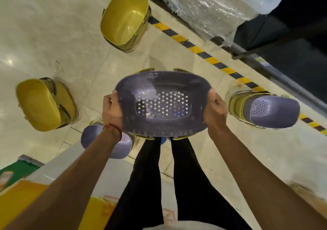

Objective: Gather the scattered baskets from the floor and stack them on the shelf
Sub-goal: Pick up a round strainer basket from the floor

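I hold a purple perforated basket [162, 104] level in front of me, above my legs. My left hand [112, 109] grips its left rim and my right hand [215, 111] grips its right rim. Yellow rims show just under it, so it seems nested in other baskets. A yellow basket [124, 17] stands on the floor ahead. Another yellow basket [44, 105] lies at the left. A purple basket [106, 141] sits low left, partly behind my left forearm. At the right lies a purple-and-yellow stack of baskets [263, 111].
A yellow-and-black striped line [198, 50] runs diagonally across the tiled floor. Beyond it stands a dark shelf frame [276, 74] with plastic-wrapped goods [212, 6]. A green mat [16, 171] and orange floor markings lie at lower left.
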